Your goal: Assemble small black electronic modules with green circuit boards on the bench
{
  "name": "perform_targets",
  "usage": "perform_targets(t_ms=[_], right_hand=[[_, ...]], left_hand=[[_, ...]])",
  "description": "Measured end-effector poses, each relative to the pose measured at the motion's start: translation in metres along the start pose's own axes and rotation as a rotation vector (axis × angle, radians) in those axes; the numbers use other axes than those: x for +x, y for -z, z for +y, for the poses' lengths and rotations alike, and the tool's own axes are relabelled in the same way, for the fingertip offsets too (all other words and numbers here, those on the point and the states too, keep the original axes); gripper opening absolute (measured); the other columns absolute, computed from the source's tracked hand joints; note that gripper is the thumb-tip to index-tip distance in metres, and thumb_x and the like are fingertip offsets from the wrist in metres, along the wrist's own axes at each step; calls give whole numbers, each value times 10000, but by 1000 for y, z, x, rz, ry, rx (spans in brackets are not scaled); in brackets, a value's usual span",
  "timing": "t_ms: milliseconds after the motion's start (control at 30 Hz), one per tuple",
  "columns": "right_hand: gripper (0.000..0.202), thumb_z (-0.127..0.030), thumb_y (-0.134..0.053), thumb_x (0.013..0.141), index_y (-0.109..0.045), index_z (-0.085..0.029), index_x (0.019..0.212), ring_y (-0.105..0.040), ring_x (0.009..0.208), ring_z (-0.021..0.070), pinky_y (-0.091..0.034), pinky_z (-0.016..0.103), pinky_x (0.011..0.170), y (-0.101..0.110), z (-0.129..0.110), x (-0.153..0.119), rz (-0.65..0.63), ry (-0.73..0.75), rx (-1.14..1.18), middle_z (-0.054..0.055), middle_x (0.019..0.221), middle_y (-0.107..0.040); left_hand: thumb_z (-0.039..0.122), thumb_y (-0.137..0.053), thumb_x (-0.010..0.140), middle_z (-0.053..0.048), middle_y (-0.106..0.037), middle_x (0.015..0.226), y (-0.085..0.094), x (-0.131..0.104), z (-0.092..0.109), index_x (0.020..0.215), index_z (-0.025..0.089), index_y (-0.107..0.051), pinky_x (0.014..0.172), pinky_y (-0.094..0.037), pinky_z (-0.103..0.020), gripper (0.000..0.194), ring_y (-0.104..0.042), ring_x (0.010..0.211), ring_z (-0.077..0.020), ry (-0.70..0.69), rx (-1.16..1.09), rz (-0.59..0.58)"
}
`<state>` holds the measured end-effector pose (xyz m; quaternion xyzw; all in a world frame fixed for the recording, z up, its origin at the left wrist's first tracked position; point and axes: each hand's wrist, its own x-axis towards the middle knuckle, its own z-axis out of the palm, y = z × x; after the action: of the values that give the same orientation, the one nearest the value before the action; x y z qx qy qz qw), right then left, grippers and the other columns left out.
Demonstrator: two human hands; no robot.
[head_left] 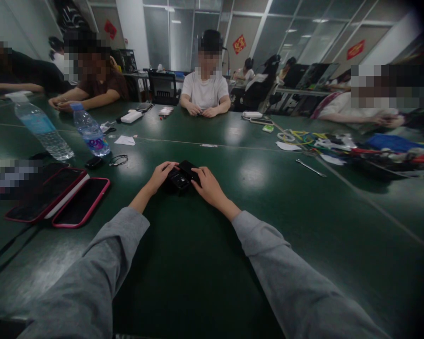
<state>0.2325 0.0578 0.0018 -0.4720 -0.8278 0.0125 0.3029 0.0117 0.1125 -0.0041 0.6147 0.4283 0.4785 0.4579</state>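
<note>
Your left hand (pixel 161 175) is curled at the left edge of a black box (pixel 179 180) with small white marks, the fingers holding it. Your right hand (pixel 207 184) pinches a plain black piece (pixel 188 167), which lies against the box on its far right side. Both things are between your 2 hands, at the middle of the green bench (pixel 198 273); whether the box touches the bench, I cannot tell. To your left there are 2 bottles (pixel 92 134) and 2 flat dark items with red edges (pixel 80 205). To your right lies a wrench (pixel 311 168), near a heap of cables (pixel 311 139). Across from you sits a person in a white shirt (pixel 205 90).
</note>
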Motion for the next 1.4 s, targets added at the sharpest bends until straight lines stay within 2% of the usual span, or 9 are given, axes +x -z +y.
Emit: perform_targets(t_ms=[233,400,600,733,933,1100,1233,1400], right_hand=[[471,-371,-467,961,-377,-170,1377,-524,1165,267,-485,467,970,-3,5,0,50,-43,67,148,1264,-493],[444,-259,-496,932,-401,-176,1358,-531,1159,254,-485,459,970,-2,5,1,17,-13,52,134,1250,-511],[473,-112,-479,877,-434,-190,1342,-460,1219,300,-449,502,974,2,1,1,53,-33,-134,149,1291,-486],[526,-60,-464,853,-423,-208,1356,-426,1255,302,-415,502,1004,4,-4,0,47,-4,-174,141,1324,-471],[522,-225,-532,904,-359,-207,1396,-394,1279,309,-400,502,1008,6,-10,-1,20,57,-110,145,1350,-445],[567,-322,-536,919,-318,-203,1429,-374,1298,328,-390,534,1022,0,-2,-1,89,-26,-89,166,1373,-410],[532,-304,-513,929,-343,-162,1412,-483,1199,298,-467,491,962,-7,7,0,31,-41,-28,161,1271,-490],[471,-272,-507,930,-394,-152,1371,-545,1129,274,-499,463,940,-7,6,1,10,-45,6,145,1228,-502]], left_hand=[[556,-510,861,-75,-716,999,-1,-1,3,1075,177,-680,896,-474,-363,467,-645,927,-204,16,-37,-12],[575,-501,862,-75,-719,990,-1,0,1,1073,174,-678,895,-474,-360,486,-646,918,-200,20,-51,-12],[606,-496,850,-81,-724,994,-2,0,0,1068,171,-677,860,-477,-351,520,-642,899,-200,22,-8,1],[600,-505,849,-78,-725,987,-1,0,1,1065,171,-682,860,-476,-345,512,-644,901,-201,18,-11,3],[578,-511,855,-73,-721,979,-1,0,-1,1064,174,-685,872,-471,-344,487,-641,905,-198,11,-8,7],[579,-513,852,-68,-718,973,-1,1,-2,1060,181,-684,861,-476,-348,481,-643,888,-194,13,-21,9],[575,-507,856,-70,-719,972,-1,1,-1,1067,181,-684,859,-476,-352,481,-642,898,-202,13,0,6],[577,-511,854,-69,-715,971,0,2,-4,1071,178,-679,844,-478,-341,485,-638,877,-192,18,-13,3]])
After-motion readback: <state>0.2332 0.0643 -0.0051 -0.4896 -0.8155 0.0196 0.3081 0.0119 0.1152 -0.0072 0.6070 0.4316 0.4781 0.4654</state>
